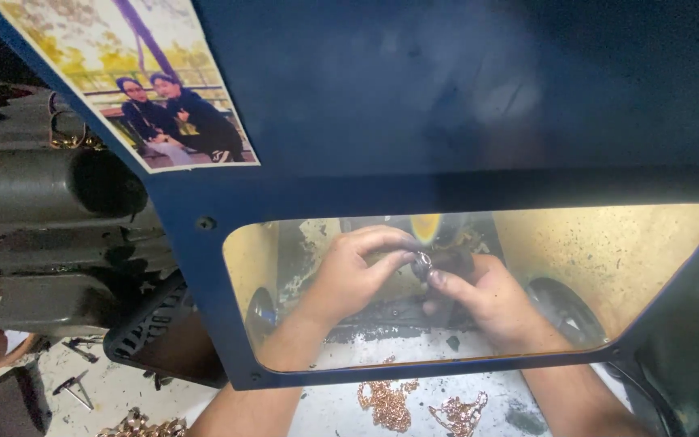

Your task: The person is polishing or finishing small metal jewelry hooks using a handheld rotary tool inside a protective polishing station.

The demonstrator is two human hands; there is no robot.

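Observation:
Behind the clear window (pixel 608 259) of a dark blue hood (pixel 414 121), both my hands meet on a small shiny metal piece (pixel 422 262). My left hand (pixel 349 279) pinches it from the left with thumb and fingers. From the right, my right hand (pixel 487 299) grips the same piece with its thumb tip against it. The piece sits just under a yellowish spinning wheel (pixel 425 228). What the piece is exactly cannot be told.
Copper-coloured chains (pixel 386 402) and a second tangle (pixel 461 414) lie on the white bench below the hood. More chain (pixel 141 426) lies at lower left beside small metal tools (pixel 74 388). A grey motor housing (pixel 50 235) stands left. A photo (pixel 143 77) is stuck on the hood.

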